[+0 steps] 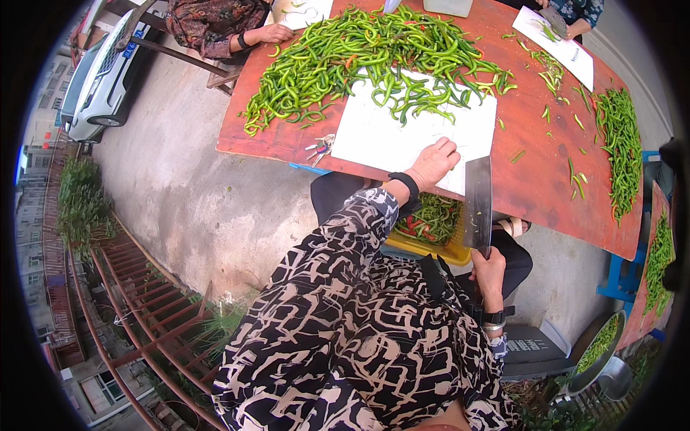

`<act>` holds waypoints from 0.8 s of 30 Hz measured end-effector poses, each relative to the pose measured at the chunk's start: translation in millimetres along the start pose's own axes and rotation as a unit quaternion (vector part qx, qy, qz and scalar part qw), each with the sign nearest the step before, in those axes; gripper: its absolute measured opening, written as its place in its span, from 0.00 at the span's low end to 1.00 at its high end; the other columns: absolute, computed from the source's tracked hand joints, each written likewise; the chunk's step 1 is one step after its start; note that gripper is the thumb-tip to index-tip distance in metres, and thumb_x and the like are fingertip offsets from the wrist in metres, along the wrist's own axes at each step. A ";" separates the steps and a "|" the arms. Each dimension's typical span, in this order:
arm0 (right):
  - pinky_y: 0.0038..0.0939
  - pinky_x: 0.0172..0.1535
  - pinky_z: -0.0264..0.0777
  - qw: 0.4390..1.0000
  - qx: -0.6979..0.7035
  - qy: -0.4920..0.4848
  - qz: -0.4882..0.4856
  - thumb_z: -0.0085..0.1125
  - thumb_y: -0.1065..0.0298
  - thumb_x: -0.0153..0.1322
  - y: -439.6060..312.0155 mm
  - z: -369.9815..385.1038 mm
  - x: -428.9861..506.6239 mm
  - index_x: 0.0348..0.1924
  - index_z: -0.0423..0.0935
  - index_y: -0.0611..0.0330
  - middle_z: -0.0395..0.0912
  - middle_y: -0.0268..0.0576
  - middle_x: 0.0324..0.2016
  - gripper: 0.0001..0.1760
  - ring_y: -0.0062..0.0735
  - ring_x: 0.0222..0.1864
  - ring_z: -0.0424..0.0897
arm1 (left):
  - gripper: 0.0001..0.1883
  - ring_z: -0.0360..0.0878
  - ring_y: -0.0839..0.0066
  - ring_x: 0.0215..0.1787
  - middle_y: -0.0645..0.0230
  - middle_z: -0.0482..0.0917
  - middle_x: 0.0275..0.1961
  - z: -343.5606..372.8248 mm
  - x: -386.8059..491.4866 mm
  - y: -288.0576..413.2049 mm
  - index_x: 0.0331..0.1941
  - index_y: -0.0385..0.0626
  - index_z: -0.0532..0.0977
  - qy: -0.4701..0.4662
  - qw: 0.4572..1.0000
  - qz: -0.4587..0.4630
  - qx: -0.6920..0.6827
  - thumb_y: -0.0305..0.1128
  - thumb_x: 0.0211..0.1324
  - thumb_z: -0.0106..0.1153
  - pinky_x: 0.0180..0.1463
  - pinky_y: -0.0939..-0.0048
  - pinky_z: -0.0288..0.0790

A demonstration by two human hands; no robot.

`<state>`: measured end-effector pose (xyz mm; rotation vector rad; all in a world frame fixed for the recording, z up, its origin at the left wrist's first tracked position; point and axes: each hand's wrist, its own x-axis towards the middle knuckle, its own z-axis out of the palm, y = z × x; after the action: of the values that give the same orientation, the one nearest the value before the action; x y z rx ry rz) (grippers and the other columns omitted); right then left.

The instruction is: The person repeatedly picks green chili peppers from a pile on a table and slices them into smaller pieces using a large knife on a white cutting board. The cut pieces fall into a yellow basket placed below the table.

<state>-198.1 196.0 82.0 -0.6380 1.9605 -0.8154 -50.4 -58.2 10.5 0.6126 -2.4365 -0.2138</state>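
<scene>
My right hand [489, 269] grips the handle of a wide-bladed cleaver [478, 202]. Its blade points away from me and overlaps the front right corner of a white cutting board [399, 137]. Over the board's front part is my left hand [435, 160], its fingers bent; whether anything is under them is hidden. Green chili peppers [415, 99] lie loose across the board's far half. Behind them spreads a large heap of green peppers [334, 64] with a few red ones. Below the table edge, a yellow plastic basket [458, 256] between my legs holds cut green and red peppers [431, 218].
A bunch of keys [322, 148] lies left of the board on the red tabletop [539, 183]. Another pepper pile [620, 145] lines the right edge. Two other people's hands [272, 33] are at the far side, one near a second white board [560, 51]. A railing [145, 323] stands lower left.
</scene>
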 end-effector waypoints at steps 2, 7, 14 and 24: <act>0.27 0.16 0.69 1.000 0.014 -0.002 0.007 0.62 0.70 0.70 -2.9 -0.1 1.4 0.31 0.73 0.69 0.72 0.36 0.17 0.11 0.21 0.15 0.72 | 0.10 0.74 0.61 0.50 0.63 0.74 0.41 1.4 0.9 -0.9 0.35 0.43 0.73 0.045 0.999 -0.011 -0.028 0.20 0.45 0.56 0.50 0.64 0.76; 0.24 0.17 0.69 1.000 0.006 -0.012 0.004 0.62 0.68 0.71 -9.2 3.1 7.4 0.30 0.71 0.65 0.71 0.33 0.17 0.11 0.18 0.14 0.70 | 0.12 0.75 0.60 0.53 0.64 0.74 0.42 14.5 -25.4 3.5 0.37 0.43 0.75 0.049 0.994 -0.028 -0.090 0.20 0.45 0.56 0.50 0.64 0.76; 0.30 0.18 0.69 0.999 -0.035 -0.016 -0.002 0.64 0.66 0.70 -20.1 4.1 16.0 0.28 0.73 0.68 0.73 0.38 0.15 0.14 0.23 0.14 0.75 | 0.13 0.75 0.54 0.52 0.59 0.74 0.42 19.8 -36.9 9.7 0.36 0.43 0.79 0.102 0.983 -0.091 -0.119 0.16 0.42 0.58 0.49 0.61 0.76; 0.37 0.23 0.71 0.993 -0.107 -0.045 -0.031 0.65 0.64 0.69 -36.3 10.4 40.3 0.27 0.72 0.70 0.73 0.48 0.14 0.17 0.36 0.15 0.78 | 0.18 0.76 0.51 0.54 0.57 0.77 0.47 21.1 -51.4 9.3 0.42 0.37 0.79 0.128 0.976 -0.100 -0.148 0.14 0.43 0.56 0.57 0.57 0.74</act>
<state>-203.8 141.1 83.6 -0.8504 1.9688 -0.6064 -30.2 -25.4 -30.6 0.7015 -2.0447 -0.5371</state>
